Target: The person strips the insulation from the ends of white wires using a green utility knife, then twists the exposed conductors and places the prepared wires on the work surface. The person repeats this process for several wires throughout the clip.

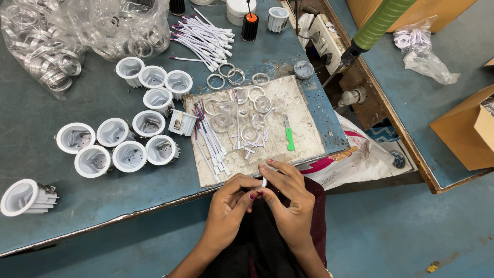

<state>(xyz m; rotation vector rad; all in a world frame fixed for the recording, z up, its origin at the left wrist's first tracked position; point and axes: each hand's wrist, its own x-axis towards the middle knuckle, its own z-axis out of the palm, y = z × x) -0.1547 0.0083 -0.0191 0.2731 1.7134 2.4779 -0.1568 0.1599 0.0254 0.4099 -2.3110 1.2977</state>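
My left hand (pixel 231 206) and my right hand (pixel 289 198) meet just below the table's front edge, over my lap. Together they pinch a small white connector piece (pixel 264 181) between the fingertips. Right above the hands lies a worn pale work board (pixel 303 139) with a bundle of white wire leads with red and blue wires (pixel 211 141), several clear lens rings (pixel 257 103) and a green-handled tool (pixel 289 138). White round lamp housings (pixel 128 154) stand in a cluster left of the board.
Plastic bags of metal rings (pixel 56 51) fill the far left. More white wire leads (pixel 203 38) lie at the back. A green-gripped power screwdriver (pixel 378 25) hangs at the right. Cardboard boxes (pixel 465 128) sit on a blue bench right. One housing (pixel 25 198) lies near the left edge.
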